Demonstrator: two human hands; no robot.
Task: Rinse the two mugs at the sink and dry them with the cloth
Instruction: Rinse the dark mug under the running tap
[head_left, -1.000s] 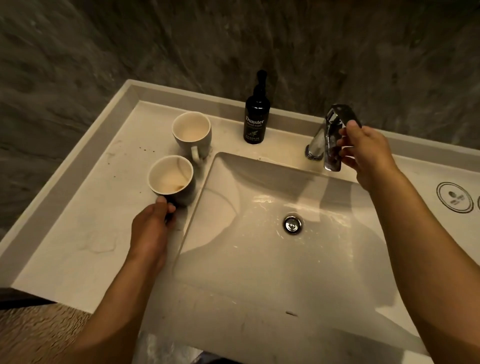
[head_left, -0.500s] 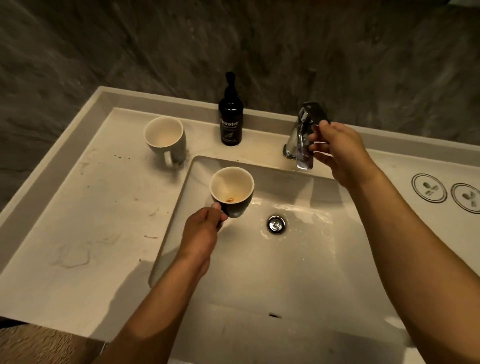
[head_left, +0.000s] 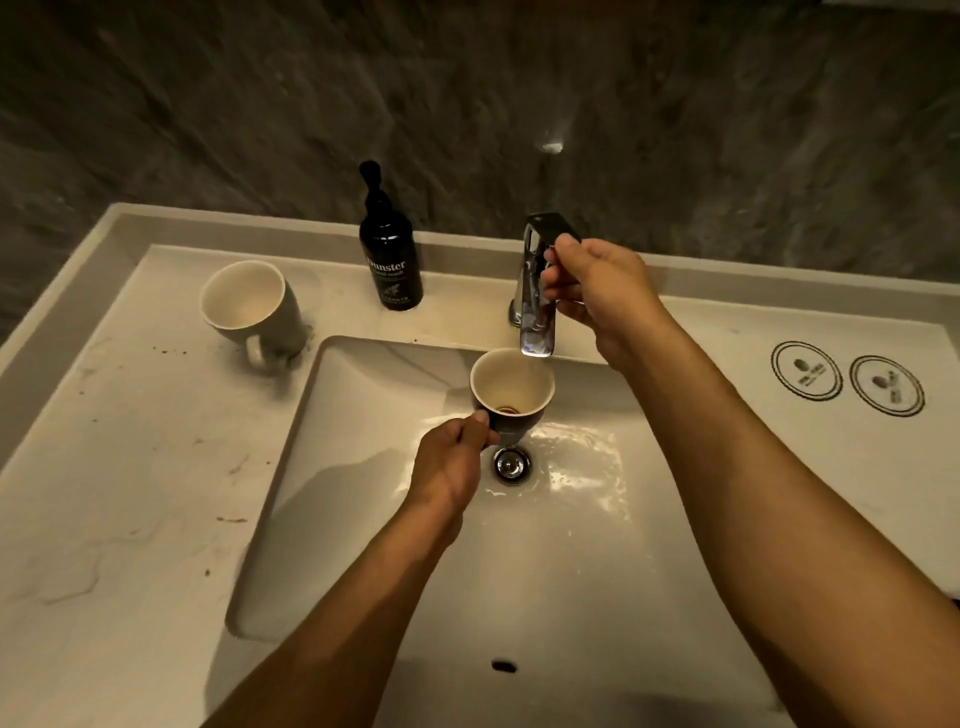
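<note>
My left hand (head_left: 451, 467) grips the handle of a dark mug (head_left: 511, 395) with a cream inside and brown dregs at its bottom. The mug hangs upright over the sink basin (head_left: 374, 467), right under the chrome tap's spout (head_left: 537, 306). A thin stream of water falls from the spout into the mug. My right hand (head_left: 597, 291) holds the tap's lever at the top. A second mug (head_left: 249, 306), grey outside and cream inside, stands on the counter left of the basin. No cloth is in view.
A black pump bottle of hand wash (head_left: 388, 254) stands at the back between the second mug and the tap. The pale counter (head_left: 130, 493) has brown specks. Two round coasters (head_left: 847, 379) lie at the right. The drain (head_left: 511, 464) sits just below the held mug.
My left hand lifted the dark mug off the counter and carried it right, over the basin, to under the spout. Water now runs. My right hand stayed on the tap lever.
</note>
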